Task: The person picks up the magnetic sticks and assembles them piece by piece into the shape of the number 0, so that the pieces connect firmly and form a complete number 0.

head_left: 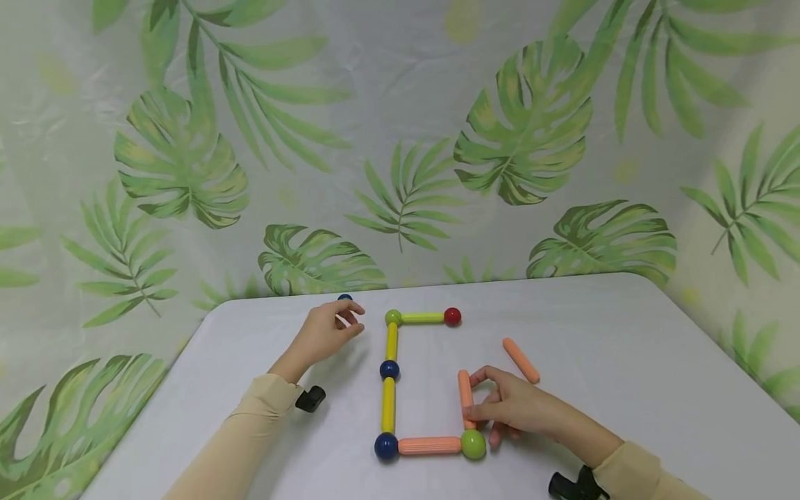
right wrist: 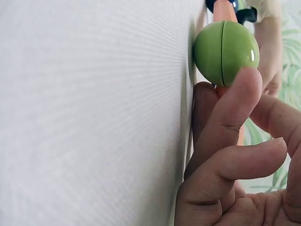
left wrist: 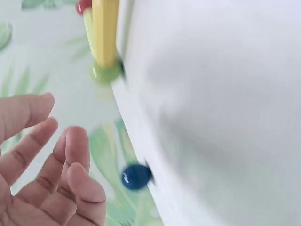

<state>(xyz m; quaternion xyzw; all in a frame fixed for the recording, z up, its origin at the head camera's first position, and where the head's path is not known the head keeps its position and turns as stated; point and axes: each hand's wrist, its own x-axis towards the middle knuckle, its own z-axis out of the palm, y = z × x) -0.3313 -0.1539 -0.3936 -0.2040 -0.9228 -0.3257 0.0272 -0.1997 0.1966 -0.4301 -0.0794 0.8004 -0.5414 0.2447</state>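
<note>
On the white table lies a figure of rods and balls. Its left side has two yellow rods [head_left: 389, 406] joined at a blue ball [head_left: 389, 369]. A lime rod [head_left: 422, 318] runs along the top to a red ball [head_left: 453, 317]. Along the bottom, a ribbed orange rod [head_left: 428, 446] links a larger blue ball [head_left: 386, 446] and a green ball [head_left: 473, 444]. My right hand [head_left: 515, 403] pinches an upright-lying orange rod [head_left: 465, 392], whose near end meets the green ball. My left hand [head_left: 325, 333] hovers with loosely bent fingers, holding nothing, left of the figure.
A loose orange rod [head_left: 521, 360] lies beyond my right hand. Another blue ball [left wrist: 136, 176] sits near the table's back edge, partly hidden by my left hand in the head view. A leaf-patterned curtain [head_left: 400, 139] hangs behind the table.
</note>
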